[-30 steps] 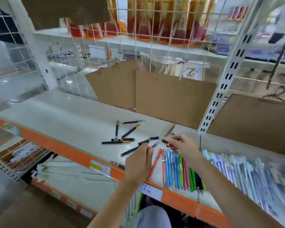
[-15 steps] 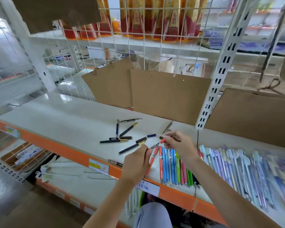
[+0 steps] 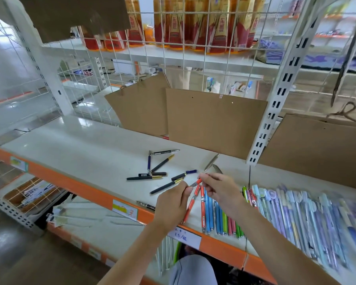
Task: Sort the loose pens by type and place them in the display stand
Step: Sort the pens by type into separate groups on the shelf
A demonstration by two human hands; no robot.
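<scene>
My right hand (image 3: 220, 190) pinches the red end of a short red-and-silver pen (image 3: 197, 182). My left hand (image 3: 173, 204) pinches the pen's silver end, above the white shelf (image 3: 90, 153). Under the hands, a row of red, blue, green and pink pens (image 3: 209, 212) lies side by side at the shelf's front edge. One long red pen (image 3: 190, 204) lies slanted beside my left hand. Several loose dark pens with gold trim (image 3: 145, 177) are scattered to the left, among them a blue-capped pen (image 3: 183, 174). Two silver pens (image 3: 211, 162) lie behind the hands.
A batch of pastel pens (image 3: 296, 212) fills the shelf to the right. Cardboard sheets (image 3: 214, 120) lean against the wire grid at the back. A white slotted post (image 3: 275, 99) stands right of centre. The orange shelf edge (image 3: 70, 182) carries price labels.
My right hand has brought the short red pen down and left to my left hand, which has risen to pinch its silver end. The pens on the shelf have not moved.
</scene>
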